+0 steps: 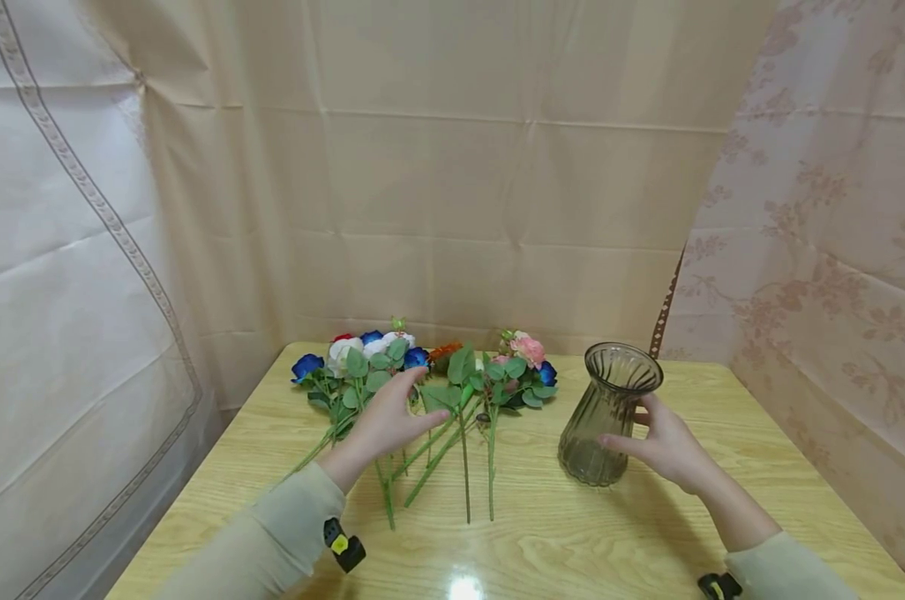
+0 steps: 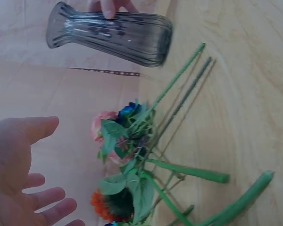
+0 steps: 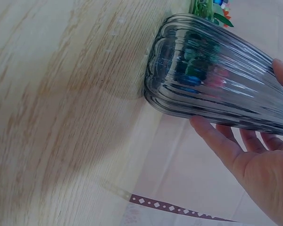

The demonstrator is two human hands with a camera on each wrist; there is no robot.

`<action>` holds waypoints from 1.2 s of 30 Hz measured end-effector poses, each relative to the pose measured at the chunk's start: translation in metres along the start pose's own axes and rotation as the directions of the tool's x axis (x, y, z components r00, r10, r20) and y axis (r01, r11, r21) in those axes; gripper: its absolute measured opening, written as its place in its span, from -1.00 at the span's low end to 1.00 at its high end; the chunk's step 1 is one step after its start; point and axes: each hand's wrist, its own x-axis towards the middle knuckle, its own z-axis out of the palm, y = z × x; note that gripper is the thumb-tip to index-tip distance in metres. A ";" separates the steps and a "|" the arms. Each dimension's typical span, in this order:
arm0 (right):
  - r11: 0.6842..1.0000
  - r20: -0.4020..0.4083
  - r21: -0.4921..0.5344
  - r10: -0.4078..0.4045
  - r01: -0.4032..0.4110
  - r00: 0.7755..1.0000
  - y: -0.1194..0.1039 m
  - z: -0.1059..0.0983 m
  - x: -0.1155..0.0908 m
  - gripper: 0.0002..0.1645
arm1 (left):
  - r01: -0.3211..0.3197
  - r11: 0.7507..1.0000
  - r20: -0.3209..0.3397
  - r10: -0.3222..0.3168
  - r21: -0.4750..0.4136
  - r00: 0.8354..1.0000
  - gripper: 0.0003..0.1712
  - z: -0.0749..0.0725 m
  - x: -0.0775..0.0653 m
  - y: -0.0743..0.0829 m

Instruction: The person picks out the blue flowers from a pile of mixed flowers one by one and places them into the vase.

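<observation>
A ribbed smoky-glass vase with a flared rim stands upright on the right of the table. My right hand holds it from the right side, thumb on the near side. In the right wrist view the vase lies between the thumb and fingers of that hand. Over the artificial flowers hovers my left hand, fingers spread and holding nothing. White and blue flowers lie beneath and beyond it. A pink flower and an orange flower lie farther right.
Green stems point toward the near side of the wooden table. A beige cloth hangs behind it, with patterned cloth on the right and white cloth on the left.
</observation>
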 end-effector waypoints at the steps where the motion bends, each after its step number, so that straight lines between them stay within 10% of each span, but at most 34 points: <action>1: 1.000 -0.004 -0.002 0.002 -0.002 1.000 0.000 0.000 0.000 0.18 | 0.004 1.000 0.008 -0.004 0.005 1.000 -0.02 0.003 0.000 -0.001; 12: 0.998 0.003 -0.045 0.033 -0.033 0.999 0.003 0.000 0.000 0.23 | -0.014 0.997 0.127 0.004 0.079 0.992 0.04 0.040 -0.001 -0.003; 36: 1.000 0.011 0.001 0.015 -0.015 1.000 0.000 -0.001 0.001 0.22 | 0.046 0.999 0.322 -0.038 -0.019 0.946 -0.47 0.091 0.014 0.020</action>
